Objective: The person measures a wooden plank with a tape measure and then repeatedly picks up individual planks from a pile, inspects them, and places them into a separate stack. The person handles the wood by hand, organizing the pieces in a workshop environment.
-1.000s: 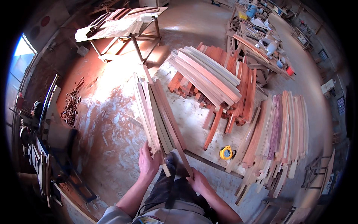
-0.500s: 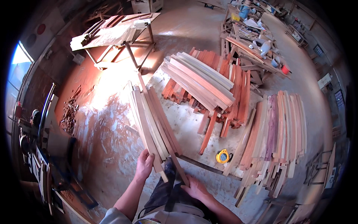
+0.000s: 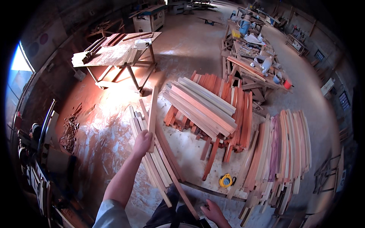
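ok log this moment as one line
left hand: gripping wooden strip | right hand: grip unclear | paler strips: stacked over reddish strips | yellow tape measure: nearby

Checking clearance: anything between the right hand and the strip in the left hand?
Yes, in this view: a long strip slants just left of the right hand, between it and the held strip. One view can't show whether it truly blocks.

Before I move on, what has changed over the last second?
The left hand has reached forward and now grips a board farther out. The right hand, which held the near end of a long strip, appears to have let go and sits just right of it. The tape measure and stacked wood stayed put.
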Motion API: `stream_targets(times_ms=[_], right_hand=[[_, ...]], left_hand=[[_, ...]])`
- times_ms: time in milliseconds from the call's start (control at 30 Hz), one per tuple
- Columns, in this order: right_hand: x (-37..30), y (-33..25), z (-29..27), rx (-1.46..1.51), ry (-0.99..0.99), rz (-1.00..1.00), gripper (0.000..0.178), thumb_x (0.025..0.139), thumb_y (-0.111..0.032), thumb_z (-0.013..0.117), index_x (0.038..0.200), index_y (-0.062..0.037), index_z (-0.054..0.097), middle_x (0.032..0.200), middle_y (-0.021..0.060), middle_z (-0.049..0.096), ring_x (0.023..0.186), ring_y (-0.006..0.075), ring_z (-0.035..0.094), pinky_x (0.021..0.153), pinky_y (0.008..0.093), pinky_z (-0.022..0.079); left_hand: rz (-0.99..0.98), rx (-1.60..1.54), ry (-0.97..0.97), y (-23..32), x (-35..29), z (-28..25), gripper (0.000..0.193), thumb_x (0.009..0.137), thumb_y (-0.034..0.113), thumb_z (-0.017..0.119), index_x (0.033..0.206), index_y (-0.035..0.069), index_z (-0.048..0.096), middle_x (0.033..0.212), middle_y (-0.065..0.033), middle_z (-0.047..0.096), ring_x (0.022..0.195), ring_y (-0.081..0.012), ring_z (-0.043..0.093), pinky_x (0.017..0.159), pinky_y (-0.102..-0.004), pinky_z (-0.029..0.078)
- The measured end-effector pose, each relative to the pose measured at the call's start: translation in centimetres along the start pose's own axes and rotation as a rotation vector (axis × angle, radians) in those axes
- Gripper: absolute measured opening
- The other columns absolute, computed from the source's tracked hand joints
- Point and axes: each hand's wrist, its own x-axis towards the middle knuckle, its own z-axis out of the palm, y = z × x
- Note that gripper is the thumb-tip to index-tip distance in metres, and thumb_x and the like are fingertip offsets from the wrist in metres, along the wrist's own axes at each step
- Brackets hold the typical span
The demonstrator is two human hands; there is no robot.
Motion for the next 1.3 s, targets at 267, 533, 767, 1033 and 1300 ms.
stream_targets(times_ms=[267, 533, 767, 1033, 1300], right_hand=[[-2.5, 5.0, 0.4, -0.056, 0.241, 0.056, 0.055, 0.089, -0.024, 0.062, 0.135, 0.002, 0.046, 0.105, 0.0221, 0.065, 0.09, 0.0293, 0.064, 0.083, 0.0372, 0.051], [-5.9, 3.4, -1.9, 0.042, 0.287, 0.31, 0.054, 0.089, -0.027, 0.063, 0.134, -0.0004, 0.048, 0.098, 0.0169, 0.066, 0.084, 0.029, 0.064, 0.076, 0.037, 0.052], [-7.7, 5.0, -1.2, -0.024, 0.38, 0.426, 0.059, 0.089, -0.034, 0.064, 0.135, 0.0008, 0.047, 0.102, 0.0179, 0.066, 0.088, 0.0299, 0.065, 0.079, 0.0378, 0.052], [-8.9, 3.0, -3.9, -0.059, 0.352, 0.47, 0.058, 0.091, -0.041, 0.061, 0.13, 0.0015, 0.05, 0.1, 0.0151, 0.068, 0.091, 0.0293, 0.066, 0.081, 0.0368, 0.052], [-9.9, 0.5, -11.5, -0.218, 0.613, 0.214, 0.041, 0.092, -0.032, 0.056, 0.12, -0.002, 0.058, 0.093, 0.0178, 0.066, 0.088, 0.0354, 0.063, 0.08, 0.0409, 0.05]], left_hand=[[0.116, 0.51, 0.034, 3.8, 11.4, 3.2, 0.04, 0.091, 0.033, 0.043, 0.112, 0.004, 0.061, 0.106, -0.0254, 0.065, 0.102, -0.0429, 0.062, 0.091, -0.0488, 0.048], [0.221, 0.663, -0.058, 3.9, 16.5, 6.3, 0.037, 0.09, 0.033, 0.05, 0.119, 0.011, 0.058, 0.107, -0.0222, 0.066, 0.102, -0.0407, 0.062, 0.089, -0.0494, 0.048], [0.236, 0.58, -0.101, 2.2, 20.7, 8.2, 0.037, 0.091, 0.031, 0.053, 0.119, 0.008, 0.058, 0.112, -0.0265, 0.061, 0.106, -0.0444, 0.058, 0.093, -0.0495, 0.046], [0.227, 0.743, -0.137, 3.1, 20.1, 8.8, 0.031, 0.088, 0.022, 0.05, 0.113, 0.006, 0.063, 0.105, -0.0254, 0.066, 0.103, -0.0427, 0.062, 0.087, -0.0533, 0.048], [0.441, 0.708, 0.132, -2.7, 16.5, 7.3, 0.051, 0.09, 0.02, 0.051, 0.137, 0.001, 0.046, 0.129, -0.0254, 0.053, 0.12, -0.0433, 0.049, 0.098, -0.0499, 0.042]])
